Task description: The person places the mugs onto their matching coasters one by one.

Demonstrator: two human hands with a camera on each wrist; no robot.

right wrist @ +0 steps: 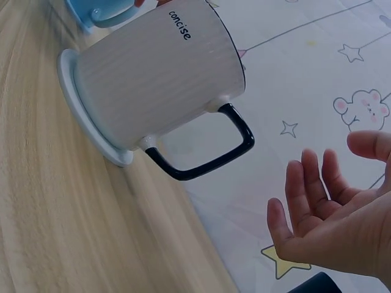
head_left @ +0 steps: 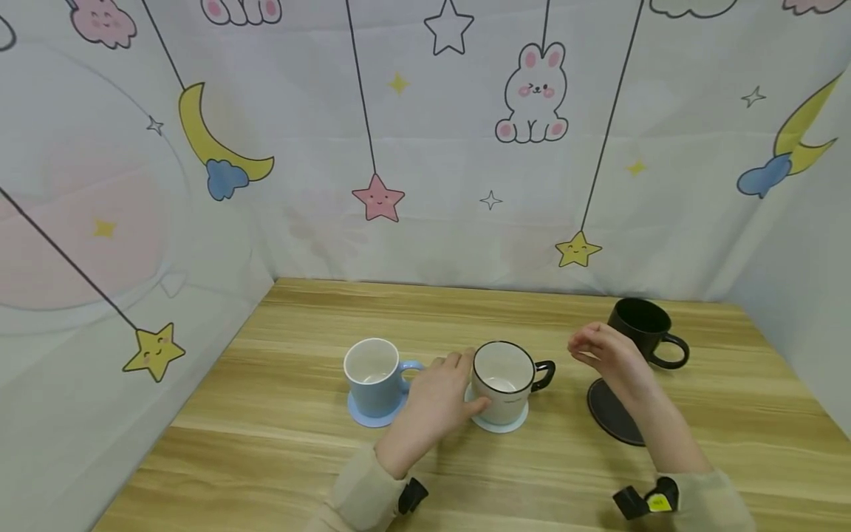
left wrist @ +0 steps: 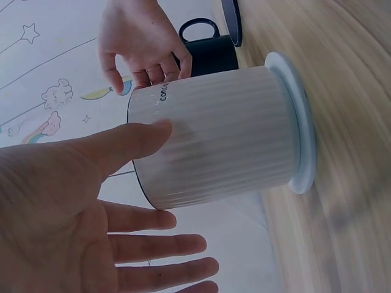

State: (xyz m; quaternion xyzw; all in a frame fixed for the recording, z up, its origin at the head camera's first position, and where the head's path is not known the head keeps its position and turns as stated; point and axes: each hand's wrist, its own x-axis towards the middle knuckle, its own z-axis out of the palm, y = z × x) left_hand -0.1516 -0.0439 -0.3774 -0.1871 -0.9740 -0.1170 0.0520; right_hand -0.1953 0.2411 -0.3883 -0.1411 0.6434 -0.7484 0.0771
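Note:
A white mug (head_left: pixel 503 380) with a dark rim and black handle stands upright on a pale round coaster (head_left: pixel 500 427). My left hand (head_left: pixel 435 399) is at the mug's left side, thumb at its near side, the other fingers stretched out; in the left wrist view the thumb of the left hand (left wrist: pixel 73 207) lies against the white mug (left wrist: pixel 220 134). To the right of the black handle (right wrist: pixel 208 168), my right hand (right wrist: pixel 342 213) hangs in the air with relaxed, slightly bent fingers, holding nothing. In the head view the right hand (head_left: pixel 621 369) is over the black coaster's upper edge.
A light blue mug (head_left: pixel 375 391) stands on a blue coaster (head_left: pixel 372 421) at the left. At the right, a black mug (head_left: pixel 640 325) stands on the wood table (head_left: pixel 266 458) behind a black round coaster (head_left: pixel 608 417). A patterned cloth (head_left: pixel 452 244) hangs behind the table.

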